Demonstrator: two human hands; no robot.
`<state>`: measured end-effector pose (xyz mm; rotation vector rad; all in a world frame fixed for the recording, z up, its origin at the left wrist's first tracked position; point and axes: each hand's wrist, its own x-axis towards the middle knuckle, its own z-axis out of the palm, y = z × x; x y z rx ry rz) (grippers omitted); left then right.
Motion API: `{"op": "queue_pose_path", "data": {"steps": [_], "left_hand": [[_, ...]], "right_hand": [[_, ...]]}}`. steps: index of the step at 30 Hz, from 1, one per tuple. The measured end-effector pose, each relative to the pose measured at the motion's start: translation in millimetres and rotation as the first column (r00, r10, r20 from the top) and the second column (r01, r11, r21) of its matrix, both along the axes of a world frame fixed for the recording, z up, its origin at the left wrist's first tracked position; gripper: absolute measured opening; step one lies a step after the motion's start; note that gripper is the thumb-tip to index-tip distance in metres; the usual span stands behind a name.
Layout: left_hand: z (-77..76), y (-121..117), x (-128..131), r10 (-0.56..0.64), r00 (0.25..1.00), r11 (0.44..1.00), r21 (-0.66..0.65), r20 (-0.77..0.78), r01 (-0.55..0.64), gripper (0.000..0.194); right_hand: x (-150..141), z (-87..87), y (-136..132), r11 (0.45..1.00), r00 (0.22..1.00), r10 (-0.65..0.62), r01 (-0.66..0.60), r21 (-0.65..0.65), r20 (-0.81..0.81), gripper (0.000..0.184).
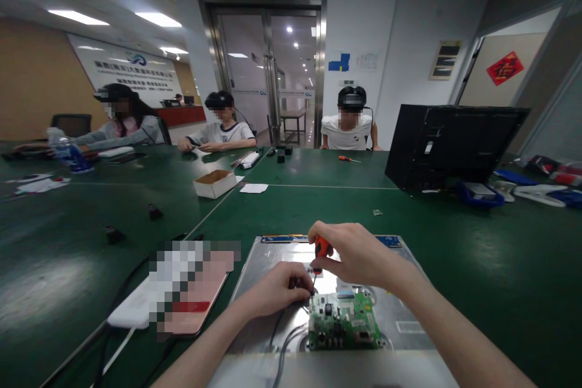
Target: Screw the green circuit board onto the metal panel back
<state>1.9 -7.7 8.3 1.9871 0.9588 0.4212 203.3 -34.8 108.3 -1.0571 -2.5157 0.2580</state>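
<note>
My right hand grips a screwdriver with an orange and black handle, its shaft pointing down. The tip meets the upper left corner of a green circuit board. Beside that tip, my left hand has its fingers curled together at the board's corner; whatever they pinch, if anything, is hidden. The board lies on a silver metal panel, with a narrow blue circuit strip along the far edge. Grey and black cables run from the board's left side toward me.
Left of the panel lie a white device and a pink phone-like slab, partly blurred. Farther off are a small open box, another screwdriver and a black monitor. Several people sit across the green table.
</note>
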Motion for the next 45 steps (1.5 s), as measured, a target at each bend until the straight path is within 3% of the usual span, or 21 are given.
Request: {"op": "queue_pose_path", "data": {"steps": [10, 18, 23, 26, 30, 36, 42, 45], "left_hand": [[0.2, -0.4, 0.1, -0.011, 1.0, 0.999, 0.036, -0.013, 0.011, 0.012], [-3.2, 2.1, -0.3, -0.019, 1.0, 1.0, 0.019, 0.016, 0.019, 0.012], [-3.7, 0.9, -0.4, -0.006, 0.999, 1.0, -0.01, 0.043, 0.006, 0.014], [-4.8, 2.0, -0.5, -0.002, 0.999, 1.0, -0.024, 0.047, 0.004, 0.016], [-4.3, 3.0, -0.1, -0.015, 0.999, 1.0, -0.012, 0.042, 0.015, 0.013], [-4.8, 1.8, -0.6, -0.007, 0.999, 1.0, -0.017, 0.051, 0.008, 0.015], [-6.9, 2.8, -1.6, -0.019, 0.999, 0.999, -0.026, 0.031, 0.02, 0.017], [-7.8, 3.7, -1.8, -0.015, 1.0, 1.0, -0.016, 0.016, 0.015, 0.013]], "right_hand": [[-2.3, -1.4, 0.1, 0.991, 0.992, -0.061, 0.047, 0.122, 0.112, 0.014], [-4.3, -0.6, -5.8, 0.997, 0.998, 0.004, -0.008, 0.071, 0.058, 0.024], [-6.5, -1.8, -4.1, 0.989, 0.991, -0.057, 0.04, 0.142, 0.12, 0.014], [-4.7, -0.8, -5.5, 0.99, 0.994, -0.019, 0.004, 0.141, 0.109, 0.014], [-3.6, -0.6, -7.8, 0.996, 0.998, 0.04, -0.044, 0.081, 0.057, 0.027], [-6.5, -1.4, -5.6, 0.988, 0.992, -0.048, 0.031, 0.149, 0.113, 0.012], [-8.1, -1.8, -5.6, 0.973, 0.976, -0.118, 0.078, 0.217, 0.182, 0.019], [-10.4, -4.0, -5.4, 0.972, 0.975, -0.139, 0.1, 0.212, 0.174, 0.011]]}}
